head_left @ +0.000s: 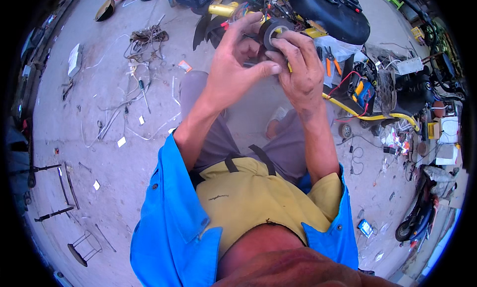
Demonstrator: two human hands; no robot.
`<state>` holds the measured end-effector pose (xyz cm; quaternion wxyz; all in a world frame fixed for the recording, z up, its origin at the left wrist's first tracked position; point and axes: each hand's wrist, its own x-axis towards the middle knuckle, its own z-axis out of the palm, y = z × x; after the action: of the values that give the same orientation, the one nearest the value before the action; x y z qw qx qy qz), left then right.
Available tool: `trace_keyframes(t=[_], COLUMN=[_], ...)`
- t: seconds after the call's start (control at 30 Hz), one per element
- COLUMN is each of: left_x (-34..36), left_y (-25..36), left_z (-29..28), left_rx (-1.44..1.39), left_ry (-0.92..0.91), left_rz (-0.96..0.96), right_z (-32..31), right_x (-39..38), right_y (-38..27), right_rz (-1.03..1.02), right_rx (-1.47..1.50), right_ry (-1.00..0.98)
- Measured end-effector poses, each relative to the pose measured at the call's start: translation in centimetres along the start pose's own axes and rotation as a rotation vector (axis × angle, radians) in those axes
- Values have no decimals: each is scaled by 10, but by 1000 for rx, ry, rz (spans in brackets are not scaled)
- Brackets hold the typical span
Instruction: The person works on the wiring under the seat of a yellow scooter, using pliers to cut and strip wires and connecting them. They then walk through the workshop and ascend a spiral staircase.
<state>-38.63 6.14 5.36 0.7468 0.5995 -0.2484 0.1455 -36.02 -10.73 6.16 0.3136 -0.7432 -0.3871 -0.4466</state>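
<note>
A roll of black tape [266, 31] is held up in front of me by my right hand [304, 63]. The fingers of that hand curl over the roll's near side and into its ring. My left hand [234, 63] is raised close beside the roll, its thumb stretched toward the right hand and its other fingers spread apart from the thumb. Some fingertips of the left hand are partly hidden near the roll. Beyond both hands lies a tangle of wires [278, 10] on a vehicle with yellow frame tubes [222, 10] and a black seat [332, 14].
Orange-handled pliers [332, 63] lie right of my hands. A yellow tube [365, 115] curves along the right. On the left floor are a screwdriver [144, 92], a cable bundle [148, 38] and a white box [75, 60]. A small stool [79, 254] stands at lower left.
</note>
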Motion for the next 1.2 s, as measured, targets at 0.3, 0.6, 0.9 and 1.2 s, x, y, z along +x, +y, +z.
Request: trace_keyframes(t=[0.3, 0.6, 0.9, 1.2], left_x=[1, 0, 35, 63], left_y=[-1, -17, -80, -119], left_z=[4, 35, 99, 119], left_rx=[970, 1273, 1054, 892], left_ry=[23, -179, -349, -329], left_rz=[519, 679, 610, 551], right_z=[-24, -52, -90, -100], right_x=[-9, -38, -81, -117], right_y=[4, 16, 68, 187], right_rz=[151, 444, 804, 1350], right_rx=[-15, 59, 194, 638], right_ry=[-120, -192, -147, -70])
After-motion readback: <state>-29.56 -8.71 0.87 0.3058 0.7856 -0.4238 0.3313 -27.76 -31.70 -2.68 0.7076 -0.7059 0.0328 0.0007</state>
